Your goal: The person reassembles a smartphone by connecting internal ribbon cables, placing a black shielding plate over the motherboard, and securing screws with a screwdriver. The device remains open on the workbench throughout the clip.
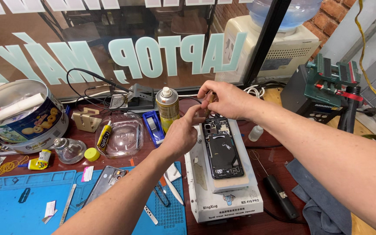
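An opened black phone (222, 148) lies face down on a white heating-plate machine (223, 200). My right hand (225, 101) hovers over the phone's top end, fingers pinched on a thin brown tool (208, 104) that points down at the phone. My left hand (180, 134) reaches in from the lower left, its index finger stretched toward the tool and the phone's top left corner, holding nothing that I can see.
A gold spray can (167, 108) stands just left of the hands. A clear glass bowl (120, 135) with a glue tube, a round biscuit tin (20, 115), a blue work mat (31, 200), tweezers (162, 193), a grey cloth (323, 204) and a green vise (331, 78) surround them.
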